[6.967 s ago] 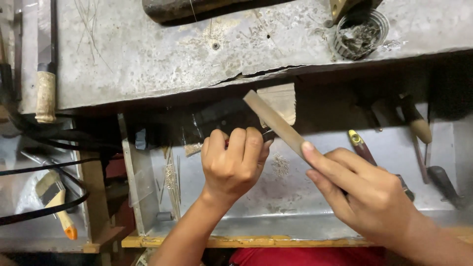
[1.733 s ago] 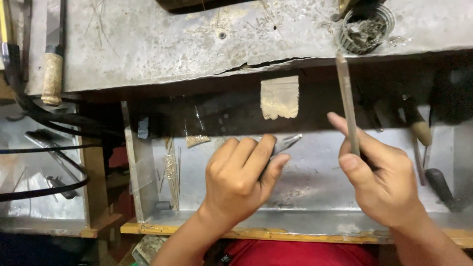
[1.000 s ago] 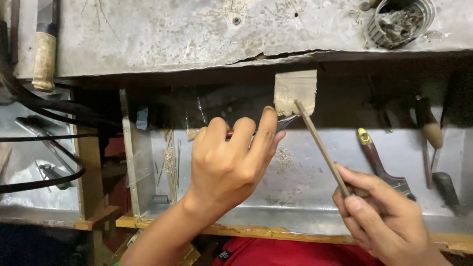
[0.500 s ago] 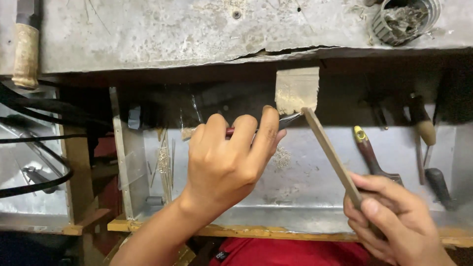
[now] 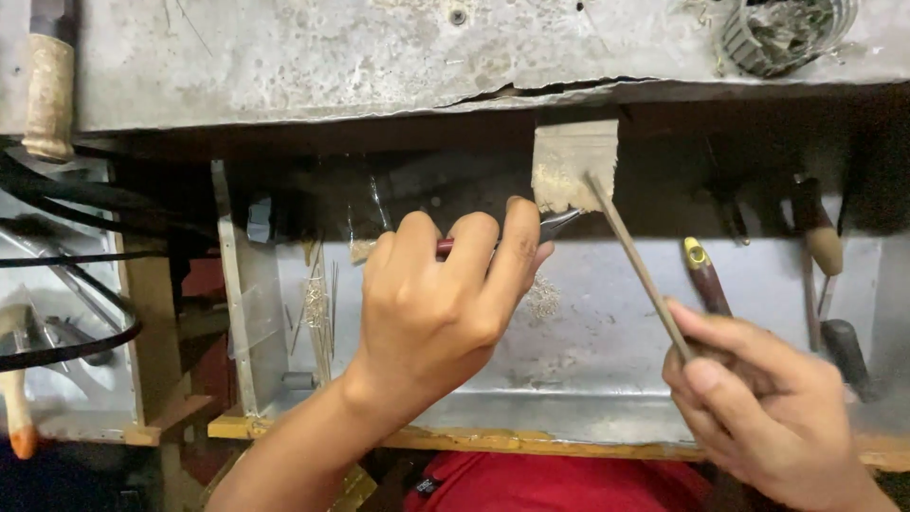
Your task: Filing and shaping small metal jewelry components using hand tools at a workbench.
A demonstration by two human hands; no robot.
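Pliers (image 5: 555, 224) clenched in left hand (image 5: 441, 308); right hand (image 5: 758, 408) grips file (image 5: 637, 265), tip at worktop's front-edge peg (image 5: 573, 163).

This is a small metalworking workshop, likely a jeweller's. A scarred, cracked bench (image 5: 284, 66) with a worn peg (image 5: 573, 166) lies just beyond the grip. Below it sits a metal tray (image 5: 588, 341) dusted with filings, with hand tools (image 5: 706, 280) lying right of the grip.
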